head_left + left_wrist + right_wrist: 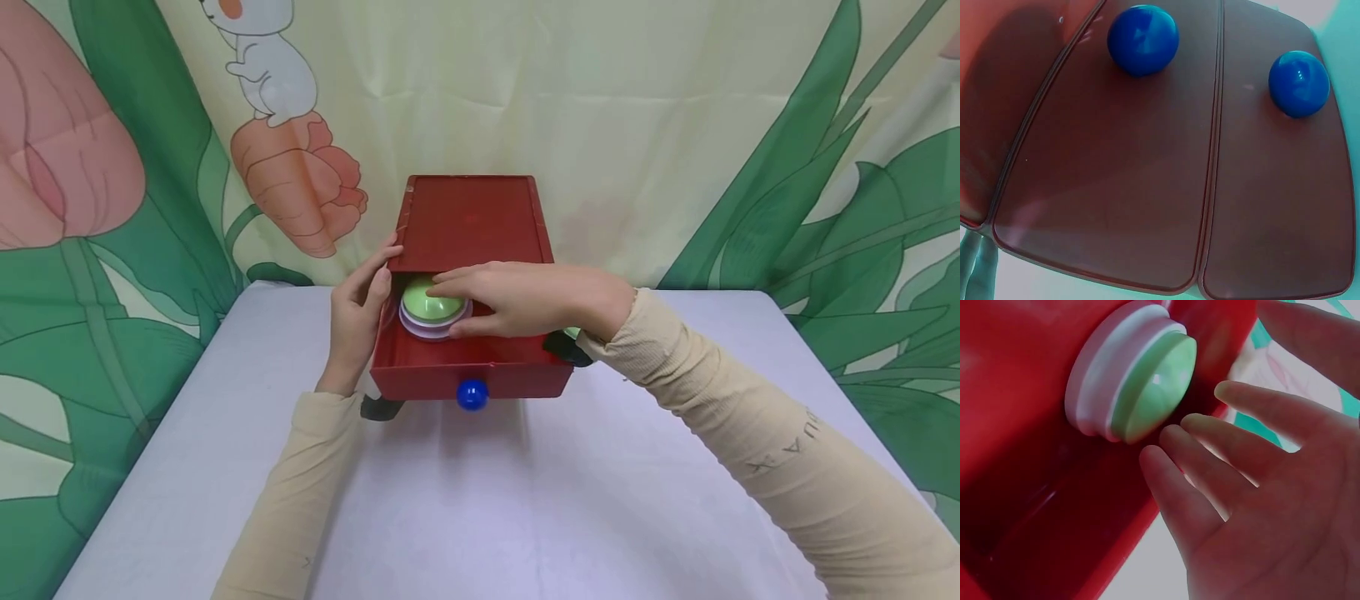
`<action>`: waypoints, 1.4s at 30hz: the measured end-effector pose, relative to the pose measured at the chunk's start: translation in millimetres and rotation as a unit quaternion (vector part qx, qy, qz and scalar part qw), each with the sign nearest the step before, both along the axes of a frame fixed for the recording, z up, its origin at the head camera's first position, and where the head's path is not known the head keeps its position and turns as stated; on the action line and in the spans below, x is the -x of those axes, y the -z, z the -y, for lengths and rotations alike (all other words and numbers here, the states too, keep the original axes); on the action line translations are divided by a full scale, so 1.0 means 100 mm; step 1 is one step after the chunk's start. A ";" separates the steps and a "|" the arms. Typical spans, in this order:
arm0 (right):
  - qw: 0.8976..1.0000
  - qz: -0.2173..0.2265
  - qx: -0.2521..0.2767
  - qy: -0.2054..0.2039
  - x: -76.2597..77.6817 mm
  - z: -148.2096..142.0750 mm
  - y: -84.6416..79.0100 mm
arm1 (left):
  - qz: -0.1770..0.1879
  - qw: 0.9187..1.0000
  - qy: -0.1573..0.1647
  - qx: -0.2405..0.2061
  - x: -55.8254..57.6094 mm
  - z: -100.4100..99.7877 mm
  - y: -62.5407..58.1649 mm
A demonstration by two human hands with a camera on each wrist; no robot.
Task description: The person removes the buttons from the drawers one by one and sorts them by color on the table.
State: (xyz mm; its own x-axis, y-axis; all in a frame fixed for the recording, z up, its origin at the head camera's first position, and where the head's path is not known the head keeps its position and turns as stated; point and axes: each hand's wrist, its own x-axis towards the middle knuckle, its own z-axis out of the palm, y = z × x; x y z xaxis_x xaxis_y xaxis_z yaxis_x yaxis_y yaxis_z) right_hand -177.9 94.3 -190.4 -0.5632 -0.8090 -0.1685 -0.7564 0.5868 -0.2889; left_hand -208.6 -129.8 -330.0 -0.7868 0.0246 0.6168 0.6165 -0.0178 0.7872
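Note:
A push button [427, 304] with a glossy green dome on a pale lilac-white base sits at the left side of a pulled-out red drawer [420, 382]. Above the drawer is the top of its red cabinet [474, 223]. My right hand [517, 298] reaches over the drawer from the right, fingers spread and fairly straight beside the button; the right wrist view shows its fingertips apart from the dome [1160, 384]. Against the cabinet's left side rests my left hand [356, 321], fingers extended. Part of that hand's fingers [977, 269] shows at the left wrist view's lower-left edge.
A blue round knob [472, 395] sticks out from the drawer front. Two blue knobs on dark red fronts appear in the left wrist view. White cloth [615, 483] covers the table, and a printed curtain [660, 125] hangs behind the cabinet.

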 end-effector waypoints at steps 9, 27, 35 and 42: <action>0.999 0.021 -0.036 0.000 0.06 0.12 0.05 | 0.015 1.000 0.002 0.014 -0.02 0.03 -0.03; 0.997 -0.051 -0.057 -0.025 0.12 0.28 0.26 | 0.011 1.000 0.019 0.006 -0.02 0.05 -0.04; 0.995 -0.087 -0.045 -0.029 0.11 0.27 0.33 | 0.015 1.000 0.015 0.010 -0.02 0.06 -0.03; 0.990 -0.121 -0.048 -0.048 0.08 0.25 0.32 | 0.014 1.000 0.013 0.016 -0.01 0.06 -0.03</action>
